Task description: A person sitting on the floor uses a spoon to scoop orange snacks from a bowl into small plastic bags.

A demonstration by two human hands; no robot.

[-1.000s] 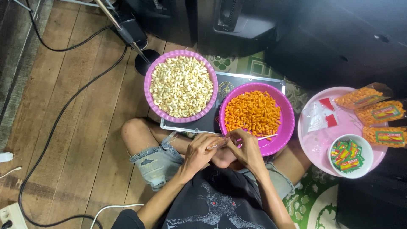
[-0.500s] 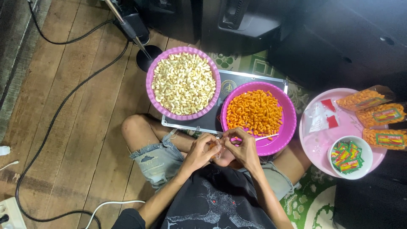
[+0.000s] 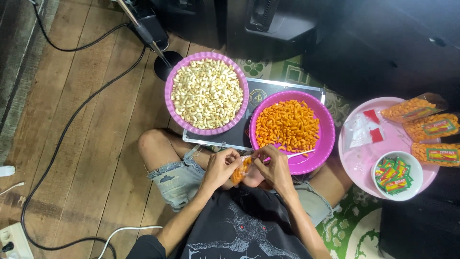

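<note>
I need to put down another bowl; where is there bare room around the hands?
Bare wooden floor left of the white-snack basket, bordered by cables. Crowded: the pink tray and the space between both hands and the orange-snack basket.

This looks like a room in a home turned into a small snack-packing spot. The person sits cross-legged on a worn wooden plank floor (image 3: 72, 120), with a green patterned mat (image 3: 354, 225) at 5 o'clock. Black cables (image 3: 57, 144) and a white power strip (image 3: 14, 240) run across the boards at 8 o'clock. Dark furniture (image 3: 383, 43) stands at 1 o'clock, and household plastic basins (image 3: 328, 139) of snacks sit on the floor.
</note>
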